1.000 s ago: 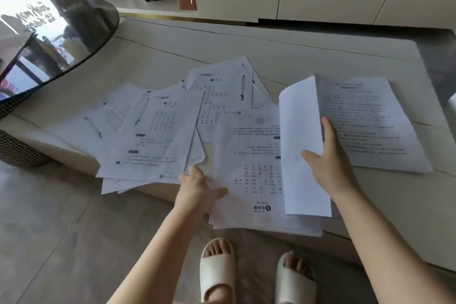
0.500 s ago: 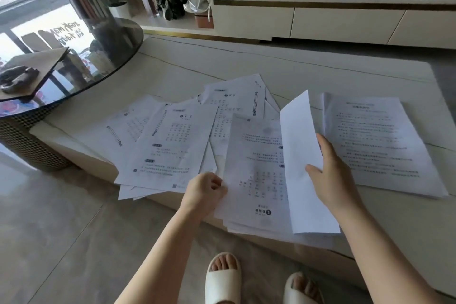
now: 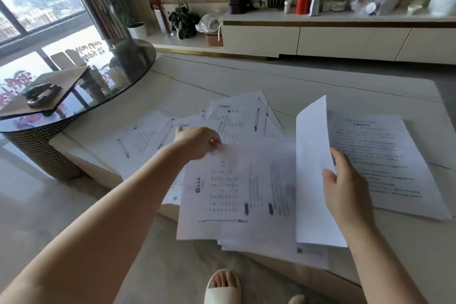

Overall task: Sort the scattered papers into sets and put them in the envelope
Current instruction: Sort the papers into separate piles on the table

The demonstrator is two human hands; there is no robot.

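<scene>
Printed white papers lie scattered over the pale low table (image 3: 320,81). My left hand (image 3: 197,142) pinches the top corner of a printed sheet (image 3: 237,192) and holds it turned sideways above the table's front edge. My right hand (image 3: 345,187) grips a blank-backed sheet (image 3: 313,155) that stands up on edge. A neat stack of text pages (image 3: 385,163) rests at the right. More loose sheets (image 3: 145,140) spread to the left behind my left hand. A brown envelope (image 3: 49,91) lies on the round glass table, with a black stapler (image 3: 42,94) on top.
The round glass side table (image 3: 118,81) on a woven base stands at the left, touching the low table's corner. A long cabinet (image 3: 320,37) loaded with bottles and bags runs along the back wall. My slippered feet (image 3: 222,289) are on the tiled floor below.
My left hand has taken the front printed sheet, lifted it and turned it sideways. My right hand still holds the upright sheet. The camera has tilted up, showing more of the room.
</scene>
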